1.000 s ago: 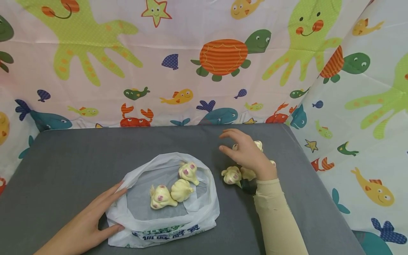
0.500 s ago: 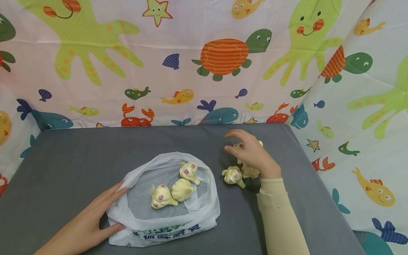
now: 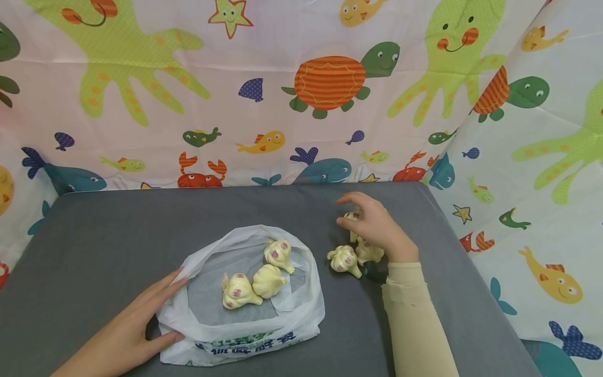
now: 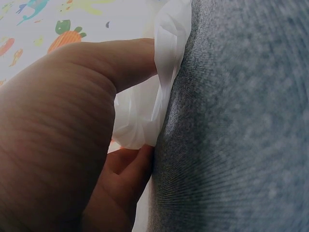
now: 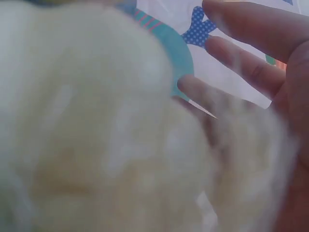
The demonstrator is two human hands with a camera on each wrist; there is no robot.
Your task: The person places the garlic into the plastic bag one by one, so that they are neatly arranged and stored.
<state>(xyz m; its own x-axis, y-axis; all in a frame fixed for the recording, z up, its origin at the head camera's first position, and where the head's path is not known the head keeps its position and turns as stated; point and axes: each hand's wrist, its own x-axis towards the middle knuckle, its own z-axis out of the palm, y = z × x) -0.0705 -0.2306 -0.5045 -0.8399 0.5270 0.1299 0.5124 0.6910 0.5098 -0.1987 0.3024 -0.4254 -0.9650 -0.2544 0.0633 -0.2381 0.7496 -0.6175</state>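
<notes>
Shifted slightly right vs. 1 sec ago: my R hand (image 3: 374, 225), right of center; a far bulb (image 3: 352, 215) now shows btwn its thumb & fingers, prob. close enough to grip. L to R: my L hand (image 3: 138, 318), lower left, rests on the plastic bag (image 3: 235, 331), thumb & fingers spread, no pinch that I can see. Bag's lower center w/ 3 garlic bulbs (image 3: 268, 281) inside. Right of it, front bulb (image 3: 344, 260) & middle bulb (image 3: 369, 252) lie near my R hand, fingers apart, nothing clamped AFAICT. Palm hides whatever's beneath; dark patch (image 3: 375, 272) unclear; right wrist view's mostly a blurry pale shape (image 5: 96, 121), prob. a bulb.
</notes>
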